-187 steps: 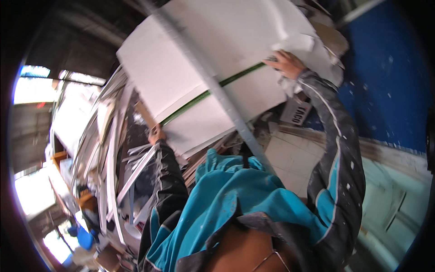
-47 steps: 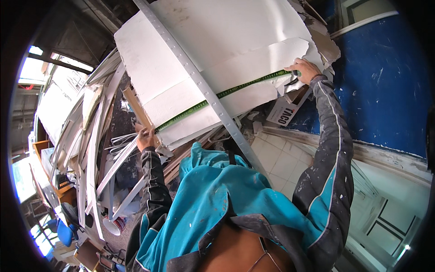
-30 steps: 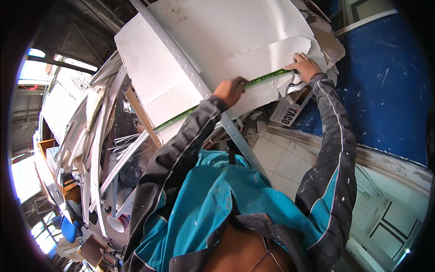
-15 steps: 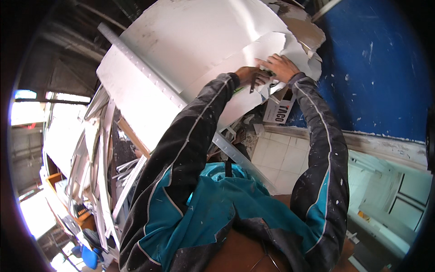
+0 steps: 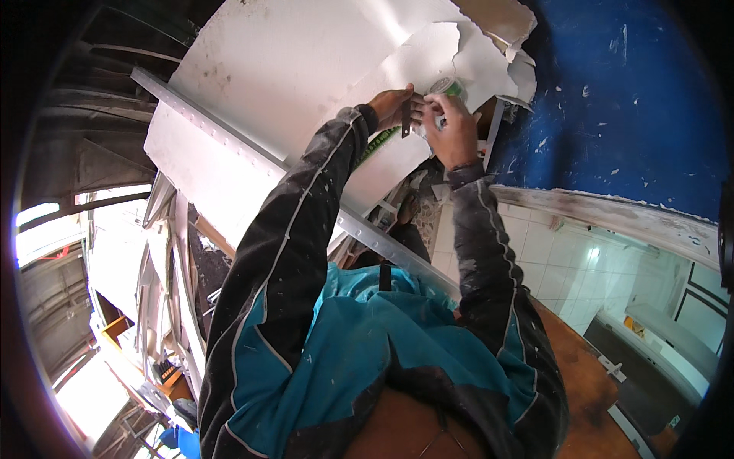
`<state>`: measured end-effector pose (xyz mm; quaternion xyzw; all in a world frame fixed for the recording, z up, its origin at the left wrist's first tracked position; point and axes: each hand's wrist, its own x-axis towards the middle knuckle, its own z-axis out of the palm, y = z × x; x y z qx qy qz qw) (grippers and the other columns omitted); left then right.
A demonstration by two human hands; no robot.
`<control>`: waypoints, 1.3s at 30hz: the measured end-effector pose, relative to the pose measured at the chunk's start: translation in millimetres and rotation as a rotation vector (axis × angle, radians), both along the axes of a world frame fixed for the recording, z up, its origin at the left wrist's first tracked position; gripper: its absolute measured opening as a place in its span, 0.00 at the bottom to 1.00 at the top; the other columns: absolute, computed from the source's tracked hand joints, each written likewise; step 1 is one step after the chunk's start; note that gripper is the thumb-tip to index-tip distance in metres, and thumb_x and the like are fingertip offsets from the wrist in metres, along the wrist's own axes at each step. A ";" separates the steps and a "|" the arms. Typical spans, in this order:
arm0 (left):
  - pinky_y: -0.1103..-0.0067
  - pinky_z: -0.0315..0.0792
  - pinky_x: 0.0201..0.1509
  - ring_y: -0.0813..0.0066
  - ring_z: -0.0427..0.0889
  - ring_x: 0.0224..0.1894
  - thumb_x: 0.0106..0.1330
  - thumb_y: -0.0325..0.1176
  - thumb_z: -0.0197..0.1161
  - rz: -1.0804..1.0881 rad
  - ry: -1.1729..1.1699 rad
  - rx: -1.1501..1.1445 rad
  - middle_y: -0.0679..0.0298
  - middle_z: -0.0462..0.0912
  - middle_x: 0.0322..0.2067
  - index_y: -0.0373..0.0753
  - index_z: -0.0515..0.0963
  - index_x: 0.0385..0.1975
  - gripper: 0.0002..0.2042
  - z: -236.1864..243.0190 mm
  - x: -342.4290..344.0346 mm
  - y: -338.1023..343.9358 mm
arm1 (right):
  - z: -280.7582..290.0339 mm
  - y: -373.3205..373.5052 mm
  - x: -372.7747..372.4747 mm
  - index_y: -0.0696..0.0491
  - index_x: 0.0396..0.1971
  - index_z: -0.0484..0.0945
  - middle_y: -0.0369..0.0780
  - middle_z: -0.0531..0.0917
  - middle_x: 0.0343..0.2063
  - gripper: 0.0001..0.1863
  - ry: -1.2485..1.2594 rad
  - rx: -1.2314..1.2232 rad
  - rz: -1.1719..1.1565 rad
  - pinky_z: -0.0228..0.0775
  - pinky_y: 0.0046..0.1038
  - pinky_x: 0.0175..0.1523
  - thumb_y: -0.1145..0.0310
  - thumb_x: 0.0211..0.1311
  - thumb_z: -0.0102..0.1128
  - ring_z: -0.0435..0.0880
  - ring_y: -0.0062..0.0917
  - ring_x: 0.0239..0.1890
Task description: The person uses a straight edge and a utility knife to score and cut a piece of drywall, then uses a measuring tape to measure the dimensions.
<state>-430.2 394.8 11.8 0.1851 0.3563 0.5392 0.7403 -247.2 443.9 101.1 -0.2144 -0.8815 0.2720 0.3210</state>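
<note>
A dark flat strip with a hole near its end (image 5: pixel 406 126) hangs from my left hand (image 5: pixel 390 109), whose fingers are closed round it over the white board (image 5: pixel 283 69). Close by on the right, my right hand (image 5: pixel 454 134) has its fingers curled and pinched together; what is between them is hidden. Just beyond its fingertips, a round green-and-clear thing (image 5: pixel 446 87) lies on the board's torn end. A green band with dark marks (image 5: pixel 378 142) shows under my left wrist.
A long metal channel (image 5: pixel 222 127) crosses the board and passes under my left forearm. Blue wall panel (image 5: pixel 619 99) stands at right, above white tiles (image 5: pixel 554 249). Scrap strips (image 5: pixel 164 268) pile up at left. An orange-brown surface (image 5: pixel 573 367) lies at lower right.
My right hand has drawn nearer, its fingers now curled instead of stretched over the board. The round green thing has come into sight. My left hand has shifted slightly left; the view has turned.
</note>
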 end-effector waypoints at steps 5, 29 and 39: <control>0.69 0.80 0.54 0.65 0.83 0.48 0.82 0.49 0.32 0.021 0.112 -0.076 0.50 0.80 0.55 0.27 0.68 0.61 0.30 12.6 8.3 -0.3 | -43.5 -28.8 -5.3 0.54 0.43 0.81 0.42 0.85 0.37 0.18 -0.067 -0.238 -0.086 0.78 0.34 0.46 0.64 0.53 0.74 0.85 0.35 0.41; 0.71 0.72 0.64 0.65 0.78 0.60 0.78 0.63 0.31 -0.094 0.171 -0.077 0.50 0.76 0.62 0.25 0.66 0.64 0.41 27.8 4.5 0.6 | -102.2 -53.3 48.8 0.55 0.39 0.79 0.43 0.86 0.35 0.09 -0.194 -0.575 -0.113 0.78 0.36 0.43 0.71 0.58 0.60 0.87 0.36 0.39; 0.71 0.76 0.59 0.61 0.81 0.57 0.71 0.72 0.28 -0.179 0.124 -0.142 0.49 0.80 0.57 0.25 0.74 0.57 0.49 19.4 -12.3 11.2 | -81.1 -56.6 36.7 0.51 0.45 0.80 0.43 0.85 0.41 0.12 -0.350 0.000 -0.068 0.77 0.37 0.47 0.67 0.63 0.60 0.85 0.40 0.44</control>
